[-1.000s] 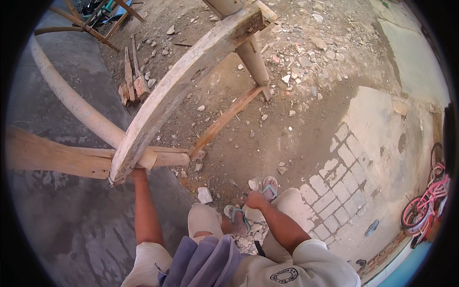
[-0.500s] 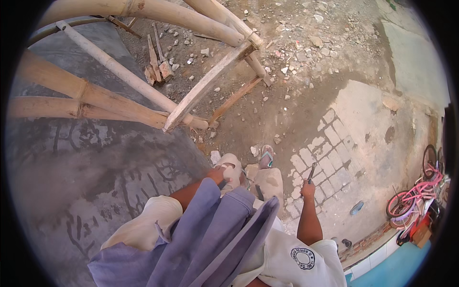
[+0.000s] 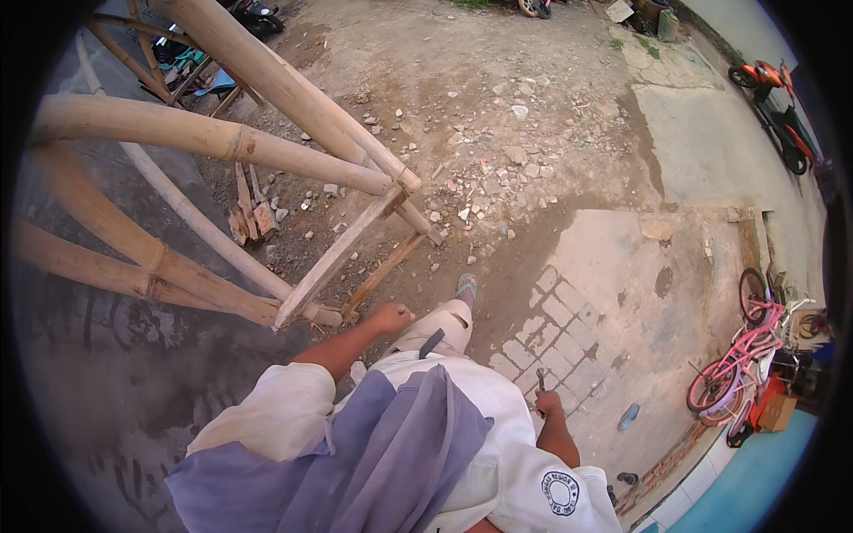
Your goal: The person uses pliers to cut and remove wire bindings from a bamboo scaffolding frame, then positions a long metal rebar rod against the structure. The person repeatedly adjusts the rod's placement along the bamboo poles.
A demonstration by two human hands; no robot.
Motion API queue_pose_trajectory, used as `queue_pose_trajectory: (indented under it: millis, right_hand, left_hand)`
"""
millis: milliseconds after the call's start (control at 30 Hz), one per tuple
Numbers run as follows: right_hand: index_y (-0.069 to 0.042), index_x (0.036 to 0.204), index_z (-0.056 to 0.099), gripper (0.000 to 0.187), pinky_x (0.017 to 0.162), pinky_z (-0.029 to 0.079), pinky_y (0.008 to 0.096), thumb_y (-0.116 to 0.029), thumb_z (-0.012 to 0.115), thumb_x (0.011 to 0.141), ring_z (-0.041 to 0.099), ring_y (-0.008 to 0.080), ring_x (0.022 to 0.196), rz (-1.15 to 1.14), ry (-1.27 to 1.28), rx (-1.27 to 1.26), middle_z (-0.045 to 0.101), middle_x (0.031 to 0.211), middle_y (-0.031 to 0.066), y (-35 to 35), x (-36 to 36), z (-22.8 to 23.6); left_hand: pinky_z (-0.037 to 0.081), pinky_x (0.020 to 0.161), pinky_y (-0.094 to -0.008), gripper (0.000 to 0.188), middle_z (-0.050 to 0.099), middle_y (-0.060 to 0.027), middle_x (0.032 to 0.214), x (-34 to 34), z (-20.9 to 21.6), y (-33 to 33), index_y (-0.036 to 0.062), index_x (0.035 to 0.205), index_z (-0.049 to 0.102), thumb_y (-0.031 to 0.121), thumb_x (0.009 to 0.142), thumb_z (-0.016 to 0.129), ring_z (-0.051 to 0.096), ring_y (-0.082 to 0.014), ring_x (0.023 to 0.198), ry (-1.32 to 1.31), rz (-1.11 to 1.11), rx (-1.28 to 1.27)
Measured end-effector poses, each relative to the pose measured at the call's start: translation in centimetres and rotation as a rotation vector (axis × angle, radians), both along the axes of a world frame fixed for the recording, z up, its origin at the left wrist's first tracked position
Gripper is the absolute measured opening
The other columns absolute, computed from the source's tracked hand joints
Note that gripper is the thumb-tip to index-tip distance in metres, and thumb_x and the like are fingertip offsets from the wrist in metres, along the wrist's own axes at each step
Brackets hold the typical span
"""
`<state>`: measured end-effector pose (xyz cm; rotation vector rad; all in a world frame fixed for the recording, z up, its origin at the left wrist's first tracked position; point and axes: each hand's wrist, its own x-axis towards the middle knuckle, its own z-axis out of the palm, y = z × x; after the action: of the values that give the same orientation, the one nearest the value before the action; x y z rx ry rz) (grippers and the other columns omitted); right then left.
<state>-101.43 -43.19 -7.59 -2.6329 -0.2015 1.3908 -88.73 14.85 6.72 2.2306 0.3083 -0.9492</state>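
Right hand (image 3: 548,404) is clasping a dark tool (image 3: 540,379) pointing toward twelve o'clock. Left hand (image 3: 392,317), the nearer to the wooden board (image 3: 338,256), is hanging loosely curled; contents cannot be told. From it, the board is lying toward half past ten, its long axis running roughly half past one to half past seven.

The person wears a loose off-white shirt (image 3: 511,466) whose wide short sleeves leave the left hand (image 3: 391,319) and right hand (image 3: 548,403) bare, with a round emblem (image 3: 560,493) in dark ink near the right shoulder. A faded purple-grey cloth (image 3: 382,444) drapes over the shirt in soft, deep folds. Below are beige legwear (image 3: 444,329) with a dark strap end (image 3: 431,343) at the waist and a sandal (image 3: 467,286) with pale green straps.
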Motion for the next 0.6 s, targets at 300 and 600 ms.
queue_pose_trajectory:
  millis: [300, 600]
  right_hand:
    - [-0.009, 0.116, 0.071, 0.049, 0.095, 0.051, 0.0496, -0.049, 0.056, 0.093, 0.064, 0.0413, 0.112, -0.226, 0.050, 0.165, 0.069, 0.114, 0.0242, 10.0, 30.7, 7.2]
    - [0.002, 0.102, 0.068, 0.042, 0.060, 0.055, 0.0435, -0.039, 0.063, 0.096, 0.066, 0.0302, 0.061, -0.431, -0.276, 0.207, 0.068, 0.076, 0.0173, 5.1, 59.0, 8.8]
  left_hand:
    - [0.054, 0.080, -0.0425, 0.035, 0.074, -0.0163, 0.098, 13.1, -9.1, -0.5, 0.0100, 0.096, 0.077, 0.040, 0.092, 0.059, 0.071, -0.0329, 0.090, 0.172, -0.102, 0.057]
    - [0.053, 0.087, -0.0433, 0.038, 0.073, -0.0184, 0.105, 43.2, -3.6, -7.1, 0.0065, 0.109, 0.074, 0.040, 0.094, 0.063, 0.070, -0.0324, 0.099, -0.308, 0.143, -0.193]
